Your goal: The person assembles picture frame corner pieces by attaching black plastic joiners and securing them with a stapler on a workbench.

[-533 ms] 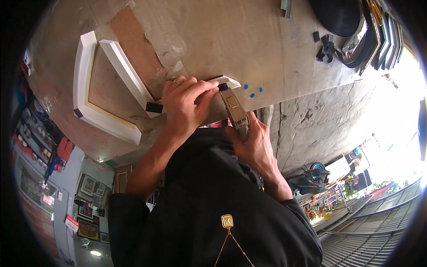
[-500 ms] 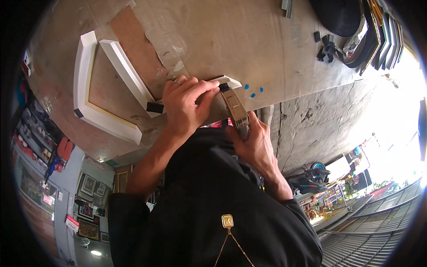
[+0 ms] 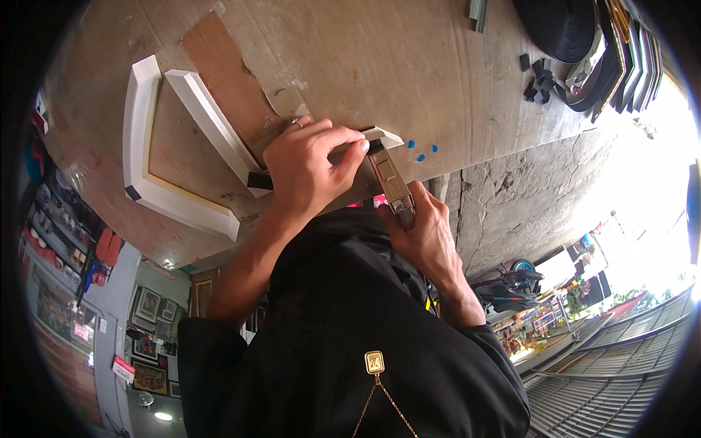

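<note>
My right hand (image 3: 426,232) is wrapped round the rear end of a metal staple gun (image 3: 391,177), whose front points away from me over the table's near edge. At that front end sits a small black piece (image 3: 375,146), against a white frame moulding (image 3: 387,136) with an angled end. My left hand (image 3: 310,169) pinches this black piece between thumb and forefinger and covers much of the moulding. Left of it, a longer white moulding (image 3: 212,120) lies on the table with a black piece (image 3: 260,180) at its near end. Two joined white mouldings (image 3: 139,131) form a corner farther left.
Several blue bits (image 3: 420,157) lie right of the moulding. A black roll of strip (image 3: 558,29), small black pieces (image 3: 539,80) and stacked mouldings (image 3: 635,73) occupy the table's far right. Brown cardboard (image 3: 226,66) lies at the back left. Cracked concrete floor (image 3: 511,197) borders the table.
The staple gun's front has shifted slightly right and nearer to me, with my right hand a little lower. My left fingers stay at the black piece, their grip slightly altered.
</note>
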A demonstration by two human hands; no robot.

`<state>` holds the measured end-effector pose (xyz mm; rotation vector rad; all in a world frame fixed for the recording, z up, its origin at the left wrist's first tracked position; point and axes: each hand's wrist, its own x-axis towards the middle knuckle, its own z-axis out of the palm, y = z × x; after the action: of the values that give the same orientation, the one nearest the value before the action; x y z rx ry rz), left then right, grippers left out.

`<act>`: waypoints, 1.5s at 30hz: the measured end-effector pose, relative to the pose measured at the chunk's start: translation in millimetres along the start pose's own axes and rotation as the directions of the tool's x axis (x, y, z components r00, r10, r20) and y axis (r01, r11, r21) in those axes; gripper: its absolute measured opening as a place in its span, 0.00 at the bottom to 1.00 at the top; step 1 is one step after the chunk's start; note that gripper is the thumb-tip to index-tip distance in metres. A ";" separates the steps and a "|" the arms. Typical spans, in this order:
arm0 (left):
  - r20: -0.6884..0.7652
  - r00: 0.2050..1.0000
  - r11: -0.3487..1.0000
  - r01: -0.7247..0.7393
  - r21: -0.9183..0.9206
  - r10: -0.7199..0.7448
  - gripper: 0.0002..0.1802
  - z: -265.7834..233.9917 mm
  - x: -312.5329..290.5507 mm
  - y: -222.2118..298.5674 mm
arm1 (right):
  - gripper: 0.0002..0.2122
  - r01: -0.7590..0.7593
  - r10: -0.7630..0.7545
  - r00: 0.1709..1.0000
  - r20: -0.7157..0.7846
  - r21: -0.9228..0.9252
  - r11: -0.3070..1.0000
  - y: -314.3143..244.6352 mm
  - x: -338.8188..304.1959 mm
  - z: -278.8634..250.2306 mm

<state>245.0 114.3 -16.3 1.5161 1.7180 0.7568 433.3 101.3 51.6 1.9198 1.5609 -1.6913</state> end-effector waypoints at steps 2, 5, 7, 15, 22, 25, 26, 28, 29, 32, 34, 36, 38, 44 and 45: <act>0.026 1.000 1.000 -0.006 0.015 0.006 0.03 -1.1 5.0 1.7 | 0.15 -0.005 0.005 1.000 -0.004 -0.009 1.000 -1.3 -0.4 -0.1; 0.018 0.999 0.999 -0.041 0.026 0.040 0.03 -0.4 6.7 1.8 | 0.16 0.008 -0.009 1.000 -0.017 -0.027 1.000 -4.4 -1.1 0.3; -0.002 0.999 0.999 -0.045 0.003 0.045 0.03 1.8 4.5 0.2 | 0.16 0.020 -0.021 0.999 -0.027 -0.020 1.000 -5.4 -1.3 1.3; 0.003 0.999 0.999 -0.034 -0.005 0.034 0.03 2.5 4.2 -1.1 | 0.15 0.042 -0.042 0.998 -0.038 -0.003 0.999 -3.5 1.8 3.5; 0.011 1.000 1.000 -0.001 0.014 0.000 0.03 4.3 2.8 -1.0 | 0.13 0.075 -0.092 0.986 -0.140 -0.127 0.989 13.1 12.5 19.9; 0.036 0.998 0.998 0.051 0.048 -0.053 0.02 0.4 2.5 4.2 | 0.13 0.089 -0.106 0.981 -0.163 -0.112 0.990 1.1 5.0 10.8; 0.021 0.999 0.999 0.026 0.036 -0.026 0.02 0.5 2.7 3.0 | 0.14 0.120 -0.130 0.977 -0.166 -0.070 0.990 -0.9 -0.6 4.1; -0.006 1.000 1.000 -0.010 0.014 0.010 0.03 0.6 0.0 0.8 | 0.14 0.145 -0.150 0.969 -0.197 -0.038 0.989 -0.1 -4.9 -10.8; -0.012 1.000 1.000 -0.006 -0.026 0.005 0.05 -1.2 -2.0 1.2 | 0.15 0.138 -0.145 0.965 -0.220 -0.047 0.989 3.2 -5.7 -19.2; -0.010 0.999 0.996 -0.039 -0.076 0.039 0.11 -17.4 -4.6 4.5 | 0.14 -0.010 -0.033 0.966 -0.257 -0.164 0.986 0.5 2.1 -50.0; 0.021 0.992 0.992 -0.122 -0.010 0.122 0.16 -52.7 -8.8 2.3 | 0.13 0.059 -0.131 0.952 -0.275 -0.258 0.964 7.1 18.0 -65.4; 0.123 0.977 0.943 -0.201 0.267 0.174 0.20 -89.6 -9.4 -5.4 | 0.14 0.023 -0.107 0.967 -0.232 -0.338 0.941 9.0 27.7 -80.8; 0.221 0.972 0.775 -0.199 0.599 0.078 0.22 -113.7 -6.4 -14.5 | 0.14 0.017 -0.110 0.973 -0.205 -0.408 0.913 8.0 29.3 -88.7; 0.441 0.850 0.657 -0.510 0.555 0.287 0.19 -135.6 1.2 -36.7 | 0.12 -0.045 -0.080 0.975 -0.206 -0.541 0.840 -2.6 20.2 -116.7; 0.438 0.844 0.664 -0.521 0.536 0.309 0.19 -132.2 -2.3 -35.8 | 0.12 -0.013 -0.156 0.964 -0.214 -0.626 0.780 1.8 20.1 -119.7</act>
<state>116.5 110.8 30.9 2.4249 1.4460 0.0808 508.3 193.2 77.3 1.7581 1.9804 -0.7744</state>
